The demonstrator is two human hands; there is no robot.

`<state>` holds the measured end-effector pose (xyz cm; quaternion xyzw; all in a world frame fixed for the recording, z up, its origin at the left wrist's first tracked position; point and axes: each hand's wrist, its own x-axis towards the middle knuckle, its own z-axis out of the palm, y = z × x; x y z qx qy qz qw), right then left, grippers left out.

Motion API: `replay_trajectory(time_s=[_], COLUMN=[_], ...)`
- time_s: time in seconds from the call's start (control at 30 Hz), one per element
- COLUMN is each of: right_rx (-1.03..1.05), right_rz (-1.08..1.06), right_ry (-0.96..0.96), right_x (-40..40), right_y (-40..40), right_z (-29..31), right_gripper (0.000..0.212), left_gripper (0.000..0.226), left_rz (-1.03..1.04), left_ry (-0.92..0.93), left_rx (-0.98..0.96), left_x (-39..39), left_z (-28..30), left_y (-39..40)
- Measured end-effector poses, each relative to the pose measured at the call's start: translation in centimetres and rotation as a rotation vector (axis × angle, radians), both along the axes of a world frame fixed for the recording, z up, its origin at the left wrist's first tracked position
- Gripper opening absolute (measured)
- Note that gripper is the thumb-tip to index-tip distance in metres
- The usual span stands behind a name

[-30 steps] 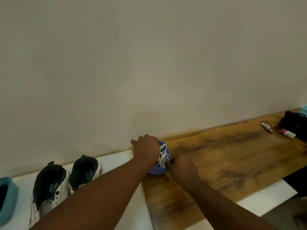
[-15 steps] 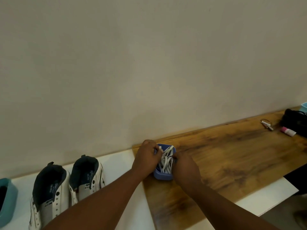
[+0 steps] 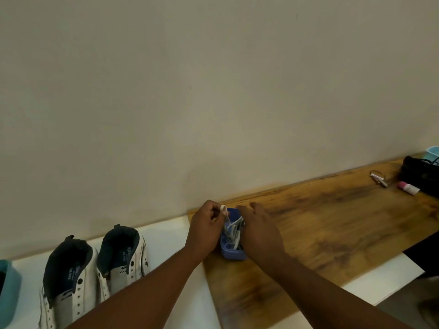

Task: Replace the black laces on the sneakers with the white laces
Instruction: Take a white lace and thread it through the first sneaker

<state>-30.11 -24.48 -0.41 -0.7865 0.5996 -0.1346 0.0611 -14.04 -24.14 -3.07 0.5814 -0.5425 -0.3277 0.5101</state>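
The laces (image 3: 231,230) I'm pulling are white, their little tub (image 3: 231,253) blue. My sneakers (image 3: 95,271) are white with navy linings (dark eyelets dotting them). The board (image 3: 320,233) shows mottled brown woodgrain; the counter (image 3: 166,233) is white.

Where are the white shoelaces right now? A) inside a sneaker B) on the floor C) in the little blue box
C: the white laces sit bunched in the small blue box on the wooden board, with the left hand pinching one loop.
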Motion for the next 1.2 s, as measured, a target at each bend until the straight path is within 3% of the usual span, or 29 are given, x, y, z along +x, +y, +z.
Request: replay_trajectory(time_s=[0.17,0.3,0.4,0.63,0.87,1.07,1.2], right_rx=[0.083,0.118,0.134,0.191,0.253,0.253,0.232], right_rz=[0.122,0.109,0.106,0.096,0.152,0.217,0.125], right_ry=[0.277,0.323,0.369,0.417,0.573,0.714,0.499], right_x=[-0.4,-0.8,-0.7,-0.3,-0.3,-0.1,-0.3], right_y=[-0.7,-1.5,-1.7,-1.3,-1.7,-1.7,-1.9], right_z=[0.4,-0.5,-0.8,0.6,1.5,1.8,2.5], right_gripper=[0.042,0.028,0.028,0.037,0.037,0.033,0.030], left_gripper=[0.012,0.010,0.011,0.016,0.017,0.016,0.016], left_rz=[0.151,0.255,0.345,0.311,0.472,0.321,0.193], left_ry=[0.236,0.685,0.800,0.650,0.890,0.925,0.811], left_rx=[-0.022,-0.009,-0.010,-0.103,-0.406,-0.649,-0.643], left_x=[-0.3,-0.5,-0.4,1.1,5.6,6.7,7.2], left_z=[1.4,3.5,5.5,8.0,18.2,27.8,31.3], left_y=[0.2,-0.2,-0.4,0.0,3.5,7.5,9.1])
